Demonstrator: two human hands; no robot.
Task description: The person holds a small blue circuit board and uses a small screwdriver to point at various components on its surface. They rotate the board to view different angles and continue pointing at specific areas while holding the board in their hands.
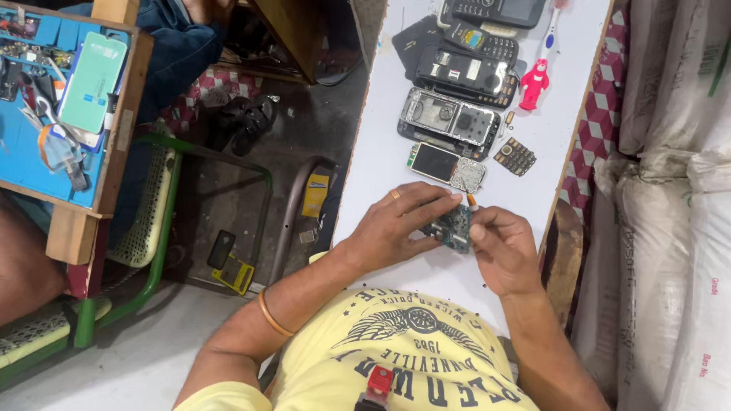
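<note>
My left hand (397, 227) and my right hand (504, 247) meet over the near part of a white table (377, 164). Between them sits a small green circuit board (455, 227); both hands grip it, the left from the left side, the right from the right. A thin orange-tipped tool (472, 202) pokes up by my right fingers. Just beyond the board lie a small screen-and-keypad assembly (447, 167), a loose keypad (515, 156), an opened phone frame (449, 119) and several other dismantled phones (468, 68).
A pink toothbrush (537, 76) lies at the table's far right. White sacks (670, 190) are stacked along the right. Left of the table are a green chair frame (164, 228), black sandals (247, 122) and a blue work mat (30, 129) with tools; another person's leg (23, 259) shows there.
</note>
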